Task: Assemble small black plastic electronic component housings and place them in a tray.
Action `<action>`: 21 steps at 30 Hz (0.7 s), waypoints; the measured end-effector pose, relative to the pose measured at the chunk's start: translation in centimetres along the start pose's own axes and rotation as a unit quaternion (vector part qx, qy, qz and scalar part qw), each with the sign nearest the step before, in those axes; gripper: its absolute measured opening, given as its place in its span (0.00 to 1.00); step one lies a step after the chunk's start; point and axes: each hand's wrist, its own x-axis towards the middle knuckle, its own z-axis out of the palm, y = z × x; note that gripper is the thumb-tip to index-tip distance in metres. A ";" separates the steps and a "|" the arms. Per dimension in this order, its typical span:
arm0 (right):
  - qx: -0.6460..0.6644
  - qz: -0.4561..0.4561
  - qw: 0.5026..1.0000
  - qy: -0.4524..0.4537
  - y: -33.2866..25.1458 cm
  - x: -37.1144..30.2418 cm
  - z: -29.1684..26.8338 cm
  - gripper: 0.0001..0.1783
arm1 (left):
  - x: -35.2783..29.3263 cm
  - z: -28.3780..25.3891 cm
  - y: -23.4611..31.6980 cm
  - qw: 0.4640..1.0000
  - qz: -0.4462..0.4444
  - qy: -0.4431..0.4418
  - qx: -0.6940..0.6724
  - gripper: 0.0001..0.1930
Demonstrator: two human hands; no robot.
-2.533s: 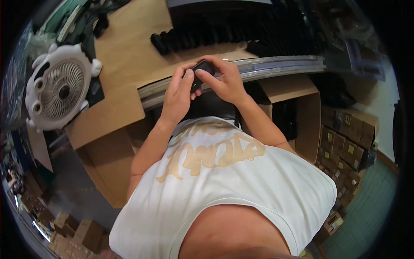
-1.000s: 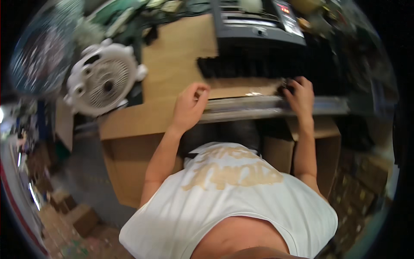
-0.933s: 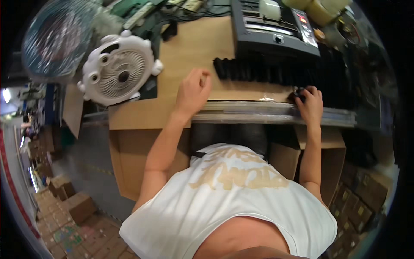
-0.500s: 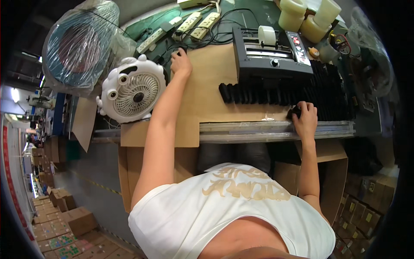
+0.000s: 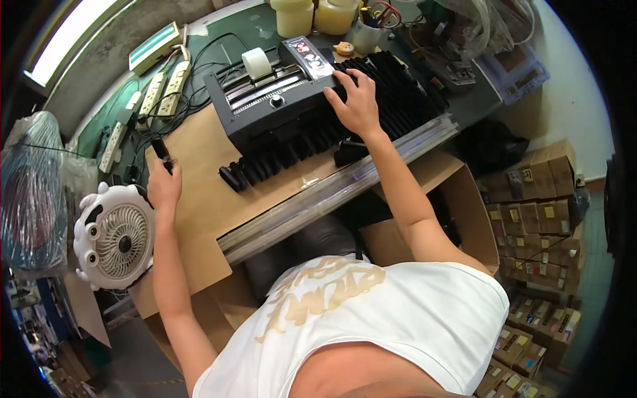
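My left hand (image 5: 164,184) is closed around a slim black piece (image 5: 160,150) that sticks up beyond the fingers, over the brown cardboard sheet. I cannot make out its exact kind. At the front right corner of the dark grey tape-dispenser-like machine (image 5: 265,109), my right hand (image 5: 356,103) has its fingers apart, the tips at the edge of the control panel (image 5: 308,58). No object shows in it. Below the right wrist a short black piece (image 5: 350,152) lies near the table's front edge. A row of similar black pieces (image 5: 285,152) stands in front of the machine.
A white animal-shaped fan (image 5: 123,242) stands left of my left arm. Power strips (image 5: 174,86) with tangled cables lie behind. More black pieces (image 5: 405,86) are packed to the right. Tape rolls (image 5: 295,18) and a pen cup (image 5: 367,34) stand at the back. An open carton (image 5: 468,212) sits below the edge.
My view has turned to the right. My right hand has let go of the black piece by the edge and moved up to the machine's panel. My left hand has lifted a black piece from near the cables.
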 end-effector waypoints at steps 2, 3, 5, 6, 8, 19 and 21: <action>-0.009 -0.013 1.000 -0.009 0.4 1.1 1.0 0.21 | -1.9 -0.1 -0.2 0.954 0.029 -0.068 -0.290 0.18; -0.011 -0.027 1.000 -0.005 0.6 1.7 1.5 0.20 | -3.3 -0.4 -0.3 0.899 0.038 -0.098 -0.425 0.19; -0.021 -0.047 0.999 -0.003 1.1 2.0 2.2 0.19 | -7.4 -4.2 2.5 0.806 0.014 -0.165 -0.568 0.22; -0.014 -0.051 0.998 -0.014 1.0 2.3 2.2 0.19 | -9.4 -5.8 3.9 0.690 -0.005 -0.213 -0.692 0.25; -0.065 -0.088 0.994 -0.014 1.0 3.0 1.4 0.18 | -12.0 -6.1 5.3 0.595 -0.006 -0.255 -0.762 0.27; 0.234 0.208 0.945 -0.097 -4.9 -3.3 0.1 0.18 | -19.2 -2.8 9.2 0.311 -0.105 -0.264 -0.907 0.23; 0.356 0.342 0.858 -0.140 -6.5 -4.5 0.8 0.19 | -19.9 -3.4 9.6 0.330 -0.136 -0.266 -0.896 0.21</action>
